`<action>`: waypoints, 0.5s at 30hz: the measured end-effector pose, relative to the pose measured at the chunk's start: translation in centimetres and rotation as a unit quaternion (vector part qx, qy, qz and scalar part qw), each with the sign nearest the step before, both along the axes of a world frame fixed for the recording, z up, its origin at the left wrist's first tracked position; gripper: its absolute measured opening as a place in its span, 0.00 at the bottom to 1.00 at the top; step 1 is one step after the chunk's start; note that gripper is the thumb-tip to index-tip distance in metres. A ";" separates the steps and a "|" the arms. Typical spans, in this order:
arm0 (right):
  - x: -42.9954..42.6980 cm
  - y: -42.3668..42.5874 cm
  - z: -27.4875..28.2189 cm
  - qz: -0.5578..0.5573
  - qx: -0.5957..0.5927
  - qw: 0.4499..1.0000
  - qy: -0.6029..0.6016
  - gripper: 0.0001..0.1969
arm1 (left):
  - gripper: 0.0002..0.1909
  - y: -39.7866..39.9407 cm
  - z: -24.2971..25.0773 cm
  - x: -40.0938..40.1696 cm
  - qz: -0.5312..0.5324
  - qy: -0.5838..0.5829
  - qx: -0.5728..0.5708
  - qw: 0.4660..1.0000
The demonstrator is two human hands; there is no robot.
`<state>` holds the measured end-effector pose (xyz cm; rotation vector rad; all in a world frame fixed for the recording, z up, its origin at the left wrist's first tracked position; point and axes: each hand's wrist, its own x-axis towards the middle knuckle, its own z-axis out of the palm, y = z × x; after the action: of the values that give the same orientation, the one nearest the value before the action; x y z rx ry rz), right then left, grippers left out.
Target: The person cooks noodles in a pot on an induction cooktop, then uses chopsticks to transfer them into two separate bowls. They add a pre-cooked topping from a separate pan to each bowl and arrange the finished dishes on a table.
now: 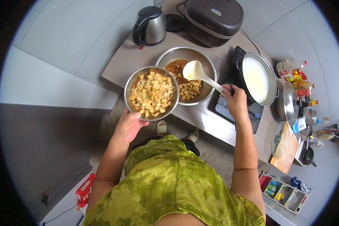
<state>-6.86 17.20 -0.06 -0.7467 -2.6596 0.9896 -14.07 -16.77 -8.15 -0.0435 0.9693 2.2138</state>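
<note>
My left hand (130, 124) grips the near rim of a small metal bowl (126, 96), thumb at its edge. Golden-brown cubes (152, 96) and pale strands in reddish broth fill this bowl. My right hand (236, 100) holds the handle of a cream-coloured ladle (193, 70). The ladle's head is over a larger metal basin (209, 70) on the counter. Reddish-brown sauce (176, 65) and more brown cubes (190, 91) lie in that basin. The small bowl overlaps the basin's left side in view and hides part of it.
A pot of whitish liquid (258, 76) stands right of the basin. Behind are an electric kettle (154, 28) and a dark rice cooker (214, 19). A lidded metal pan (288, 103), several bottles (302, 87), a glass lid (279, 138) and a wooden board (288, 158) line the right.
</note>
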 end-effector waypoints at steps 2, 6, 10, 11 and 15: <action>-0.4 -0.3 -1.4 -0.006 0.045 0.999 -0.025 0.10 | 0.31 -1.0 -0.6 0.5 -0.011 -0.014 -0.012 1.000; -1.7 -0.3 -3.8 -0.013 0.030 0.998 -0.054 0.09 | 0.29 -1.9 -1.5 1.4 -0.019 -0.020 -0.026 0.999; -1.9 -1.1 -5.4 0.003 0.076 0.995 -0.058 0.09 | 0.31 -1.4 -1.3 2.2 -0.041 -0.037 -0.020 0.998; -1.7 -1.1 -5.5 0.015 0.094 0.994 -0.050 0.09 | 0.32 -1.2 -1.1 2.3 -0.049 -0.043 -0.019 0.998; -0.2 -1.3 -4.4 0.030 0.124 0.992 -0.019 0.10 | 0.32 0.2 -0.8 3.1 -0.084 -0.040 -0.021 0.995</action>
<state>-7.05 15.93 -4.50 -0.6416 -2.7829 0.6457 -11.01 -16.62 -8.98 -0.0674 0.9392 2.0229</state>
